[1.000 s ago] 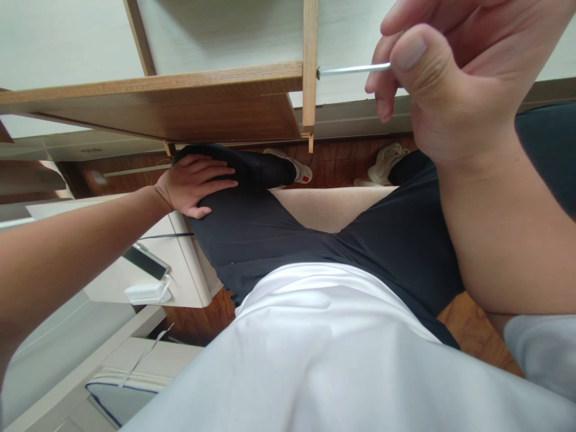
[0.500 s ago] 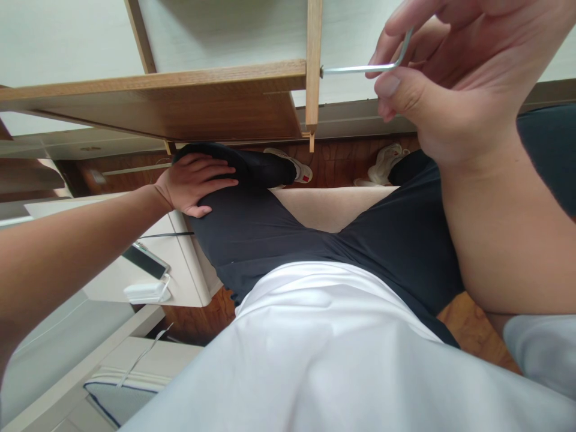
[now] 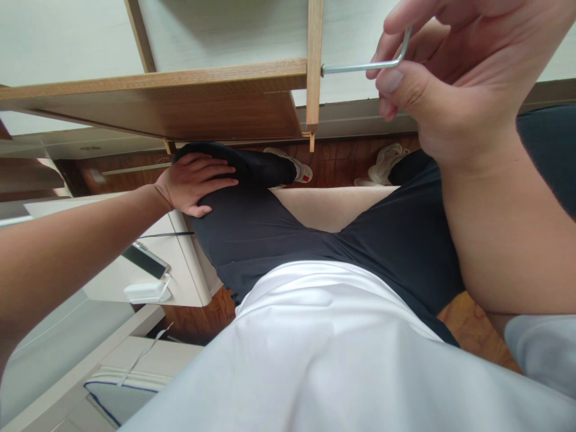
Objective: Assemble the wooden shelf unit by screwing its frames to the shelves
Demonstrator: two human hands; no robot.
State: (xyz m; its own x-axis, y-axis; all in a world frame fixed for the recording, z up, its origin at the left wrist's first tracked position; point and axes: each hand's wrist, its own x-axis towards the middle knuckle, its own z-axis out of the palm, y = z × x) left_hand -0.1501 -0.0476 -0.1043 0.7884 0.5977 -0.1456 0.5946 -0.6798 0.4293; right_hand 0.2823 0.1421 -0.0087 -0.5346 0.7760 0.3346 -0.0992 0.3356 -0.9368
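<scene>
My right hand (image 3: pixel 432 72) is closed on the short bent end of a silver hex key (image 3: pixel 360 67), thumb below and fingers above. The key's long arm reaches left, its tip at a small screw (image 3: pixel 323 71) in the outer face of an upright wooden strip (image 3: pixel 314 66). A wooden board (image 3: pixel 180 102) meets that strip from the left. My left hand (image 3: pixel 195 180) lies flat on my left knee, fingers spread, holding nothing. Above that knee is the underside of the board.
To the left stands a white cabinet (image 3: pixel 191 282) with a phone (image 3: pixel 146 259) and a white charger-like box (image 3: pixel 146 293) on it. A black cable crosses its top. Lower left lies a pillow-like item (image 3: pixel 126 396) with a dark edge. My shoes rest on the wood floor (image 3: pixel 333 162).
The hex key has tilted very slightly, its bent end a little higher, with the right hand turning slightly. My left hand stays still on the knee.
</scene>
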